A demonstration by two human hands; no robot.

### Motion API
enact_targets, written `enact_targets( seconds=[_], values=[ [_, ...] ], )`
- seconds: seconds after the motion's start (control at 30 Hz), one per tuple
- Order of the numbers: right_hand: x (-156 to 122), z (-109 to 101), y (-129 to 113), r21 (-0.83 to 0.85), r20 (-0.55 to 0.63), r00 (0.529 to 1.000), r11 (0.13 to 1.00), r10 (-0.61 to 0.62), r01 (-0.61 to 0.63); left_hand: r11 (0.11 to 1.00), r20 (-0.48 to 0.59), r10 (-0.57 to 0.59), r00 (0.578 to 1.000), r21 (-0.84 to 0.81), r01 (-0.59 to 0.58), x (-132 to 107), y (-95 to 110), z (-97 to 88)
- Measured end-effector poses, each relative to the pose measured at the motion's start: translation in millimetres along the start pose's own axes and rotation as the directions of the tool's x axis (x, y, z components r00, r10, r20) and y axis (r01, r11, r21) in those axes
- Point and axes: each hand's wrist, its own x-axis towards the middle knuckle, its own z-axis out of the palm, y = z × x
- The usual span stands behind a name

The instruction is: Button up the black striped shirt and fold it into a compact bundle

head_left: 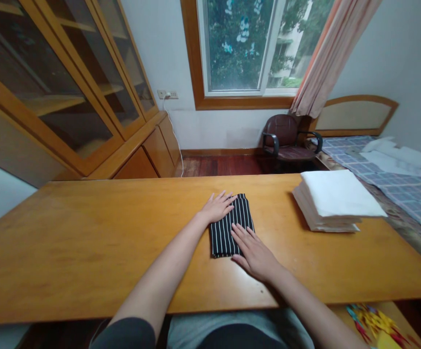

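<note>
A folded black cloth with thin white stripes lies flat on the wooden table, near the middle. My left hand rests palm down on the cloth's far left corner, fingers stretched out. Flat on the near right edge of the cloth lies my right hand, fingers also extended. Neither hand grips anything.
A stack of folded white cloths sits on the table to the right. A dark red armchair stands under the window, a bed is at the right, and a glass-fronted wooden cabinet lines the left wall. Colourful paper lies below the table's right end.
</note>
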Motion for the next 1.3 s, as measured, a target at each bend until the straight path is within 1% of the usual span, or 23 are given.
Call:
enact_targets(
  seconds=[0.13, 0.23, 0.3, 0.33, 0.37, 0.43, 0.47, 0.53, 0.57, 0.6, 0.63, 0.7, 0.83, 0.93, 1.07, 1.13, 1.2, 1.23, 1.3],
  values=[
    [-10, -9, -2, 0.049, 0.048, 0.999, 0.999, -0.023, 0.021, 1.0, 0.006, -0.02, 1.0, 0.009, 0.02, 6, -10, 4.1],
    [-18, -20, 2, 0.118, 0.103, 0.994, 0.993, -0.042, 0.03, 0.998, -0.007, -0.053, 0.999, 0.033, 0.053, 10, -15, 1.7],
    [-23, -24, 8, 0.173, 0.095, 0.995, 0.985, -0.032, 0.015, 0.996, -0.06, -0.063, 0.996, 0.062, 0.067, 10, -14, -2.9],
    [-26, -25, 11, 0.2, 0.068, 0.998, 0.98, -0.016, 0.002, 0.995, -0.102, -0.048, 0.994, 0.077, 0.056, 9, -11, -5.8],
    [-28, -24, 14, 0.222, 0.029, 1.0, 0.975, 0.006, -0.013, 0.996, -0.147, -0.012, 0.989, 0.091, 0.026, 7, -8, -8.9],
    [-31, -21, 21, 0.243, -0.073, 0.996, 0.969, 0.06, -0.041, 0.988, -0.195, 0.127, 0.972, 0.115, -0.106, 1, 3, -14.2],
    [-31, -19, 24, 0.24, -0.119, 0.99, 0.969, 0.081, -0.051, 0.973, -0.186, 0.215, 0.959, 0.124, -0.194, -2, 9, -15.8],
    [-30, -15, 29, 0.215, -0.18, 0.979, 0.975, 0.1, -0.06, 0.923, -0.122, 0.377, 0.918, 0.136, -0.361, -7, 21, -15.4],
    [-29, -13, 30, 0.199, -0.192, 0.977, 0.978, 0.098, -0.059, 0.897, -0.084, 0.432, 0.898, 0.139, -0.419, -7, 25, -13.5],
    [-27, -12, 31, 0.182, -0.196, 0.976, 0.982, 0.091, -0.055, 0.88, -0.055, 0.465, 0.884, 0.14, -0.454, -7, 29, -10.7],
    [-26, -12, 31, 0.166, -0.197, 0.977, 0.985, 0.081, -0.048, 0.874, -0.04, 0.474, 0.88, 0.142, -0.465, -5, 31, -7.4],
    [-23, -12, 30, 0.14, -0.203, 0.977, 0.99, 0.062, -0.034, 0.888, -0.029, 0.445, 0.895, 0.139, -0.437, 1, 31, -0.5],
    [-24, -13, 27, 0.119, -0.241, 0.97, 0.993, 0.042, -0.013, 0.939, -0.008, 0.331, 0.944, 0.107, -0.328, 20, 23, 7.9],
    [-27, -12, 26, 0.12, -0.251, 0.968, 0.993, 0.017, 0.013, 0.964, 0.006, 0.258, 0.966, 0.058, -0.258, 32, 18, 9.3],
    [-29, -15, 23, 0.144, -0.261, 0.965, 0.987, -0.026, 0.066, 0.985, 0.015, 0.172, 0.985, 0.013, -0.172, 42, 13, 8.0],
    [-30, -18, 22, 0.171, -0.264, 0.964, 0.981, -0.041, 0.089, 0.994, -0.02, 0.105, 0.994, 0.016, -0.105, 45, 8, 6.0],
    [-31, -20, 21, 0.192, -0.263, 0.963, 0.976, -0.05, 0.103, 1.0, -0.094, 0.005, 0.996, 0.019, -0.003, 43, -1, 3.1],
    [-32, -21, 21, 0.198, -0.266, 0.963, 0.975, -0.049, 0.104, 0.999, -0.138, -0.051, 0.989, 0.011, 0.053, 41, -8, 1.4],
    [-36, -21, 23, 0.209, -0.292, 0.956, 0.974, -0.028, 0.092, 0.987, -0.229, -0.161, 0.96, -0.036, 0.157, 32, -22, -2.5]
  ],
)
